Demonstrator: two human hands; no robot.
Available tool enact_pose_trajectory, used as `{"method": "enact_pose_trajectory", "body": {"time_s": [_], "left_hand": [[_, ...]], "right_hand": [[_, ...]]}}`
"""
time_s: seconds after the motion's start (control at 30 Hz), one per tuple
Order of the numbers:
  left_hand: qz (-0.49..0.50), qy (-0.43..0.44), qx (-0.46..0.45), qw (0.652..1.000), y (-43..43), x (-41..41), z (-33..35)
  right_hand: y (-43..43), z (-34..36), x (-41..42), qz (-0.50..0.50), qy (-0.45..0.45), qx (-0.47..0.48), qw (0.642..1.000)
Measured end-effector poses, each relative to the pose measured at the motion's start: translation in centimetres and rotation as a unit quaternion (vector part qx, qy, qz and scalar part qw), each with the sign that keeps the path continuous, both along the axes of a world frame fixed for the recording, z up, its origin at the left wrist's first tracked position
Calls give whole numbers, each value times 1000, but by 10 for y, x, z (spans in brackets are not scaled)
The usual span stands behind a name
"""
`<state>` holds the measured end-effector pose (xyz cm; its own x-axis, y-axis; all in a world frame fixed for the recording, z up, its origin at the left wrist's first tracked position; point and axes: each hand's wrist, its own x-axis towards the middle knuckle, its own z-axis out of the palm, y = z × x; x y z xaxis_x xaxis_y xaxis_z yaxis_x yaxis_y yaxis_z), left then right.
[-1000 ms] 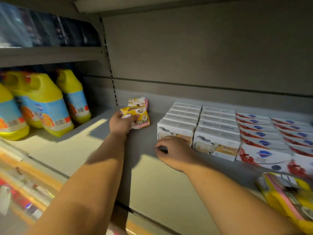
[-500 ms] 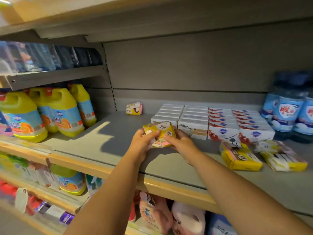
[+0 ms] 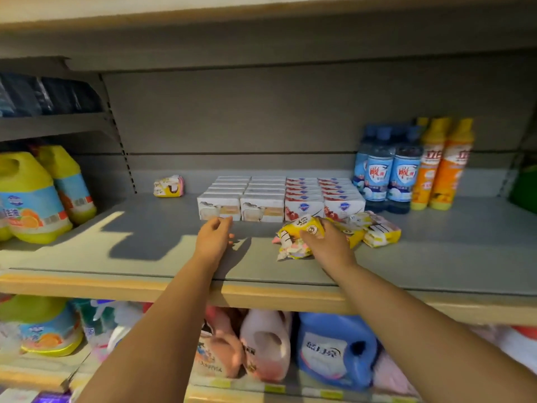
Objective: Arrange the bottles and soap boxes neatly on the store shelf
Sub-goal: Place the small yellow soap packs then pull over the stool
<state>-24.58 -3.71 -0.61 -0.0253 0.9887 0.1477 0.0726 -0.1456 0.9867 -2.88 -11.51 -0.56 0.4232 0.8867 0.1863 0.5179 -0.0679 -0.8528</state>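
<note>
In front of the squared-up soap boxes (image 3: 279,196), the right hand (image 3: 329,245) grips a yellow soap packet (image 3: 299,229) while the left hand (image 3: 213,238) hovers empty, fingers relaxed; loose packets (image 3: 377,232) at the boxes' right front and a stray packet (image 3: 169,186) to their left await arranging.

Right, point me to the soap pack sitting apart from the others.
Head view: the lone soap pack lies at the back of the grey shelf, left of centre, between the yellow detergent jugs and the white soap boxes.
</note>
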Motion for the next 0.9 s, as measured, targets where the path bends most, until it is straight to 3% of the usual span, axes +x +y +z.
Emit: {"method": "enact_pose_trajectory", "body": {"time_s": [0.13,0.27,0.37,0.47,0.57,0.67,0.8,0.9], "left_hand": [[11,60,14,998,-4,0,-1],[33,41,14,999,-3,-3,-2],[48,-8,7,999,0,-6,-2],[78,-44,14,996,3,-8,-3],[134,-29,34,990,10,-17,-2],[173,32,54,983,23,-40,-2],[179,250,76,948,58,-80,-9],[180,356,68,914,87,-109,-12]], "right_hand": [[-4,0,-1,-47,-122,-25,991],[-2,-1,1,-96,-197,-51,974],[-2,1,-5,-102,-222,46,969],[5,7,-26,-30,-253,138,957],[23,12,-65,84,-266,142,950],[51,11,-109,160,-272,83,945],[91,1,-151,214,-290,-5,933],[121,4,-171,246,-272,-40,929]]}}
